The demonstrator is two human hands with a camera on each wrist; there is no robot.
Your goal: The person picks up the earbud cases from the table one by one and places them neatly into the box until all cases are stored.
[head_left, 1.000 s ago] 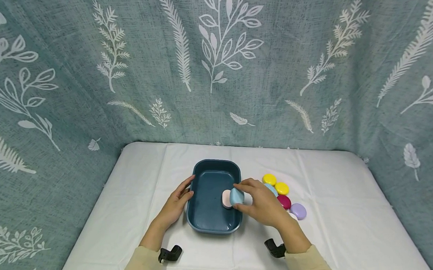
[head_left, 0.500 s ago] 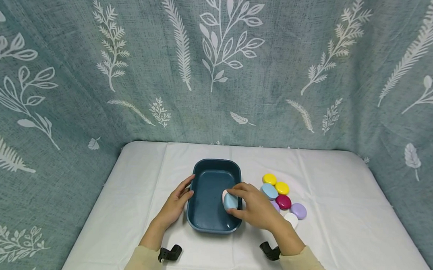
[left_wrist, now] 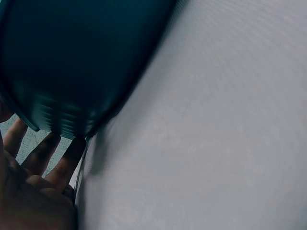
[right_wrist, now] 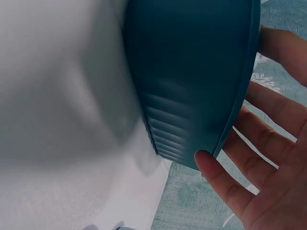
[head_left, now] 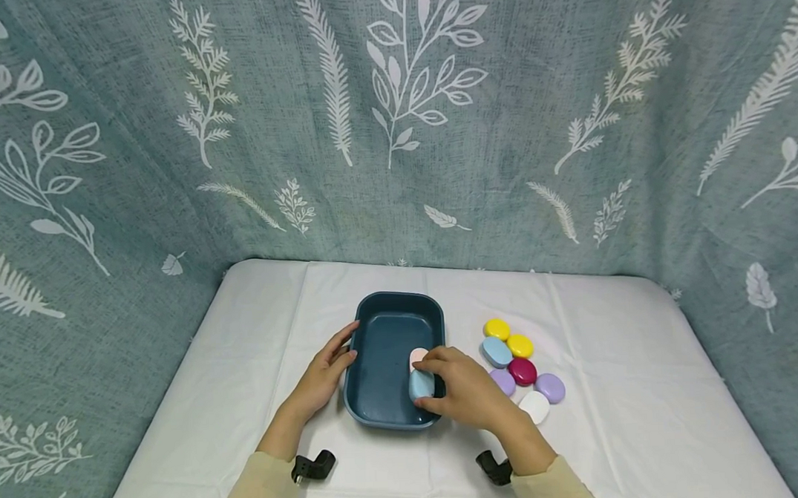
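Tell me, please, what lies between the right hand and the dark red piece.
In the head view, a lilac piece on the white cloth lies between the right hand and the dark red piece.

Nine smooth rounded pieces are in view: two glossy yellow discs (head_left: 497, 329), two light blue rounded blocks (head_left: 497, 351), two lavender discs (head_left: 550, 389), one crimson disc (head_left: 522, 371), one white oval (head_left: 534, 407) and one pale pink rounded block (head_left: 418, 356). There is one dark blue rectangular tub (head_left: 385, 379), one left hand (head_left: 320, 380), one right hand (head_left: 470, 388), two beige fabric sleeves (head_left: 259, 489) and two black wrist-worn devices (head_left: 316, 466).
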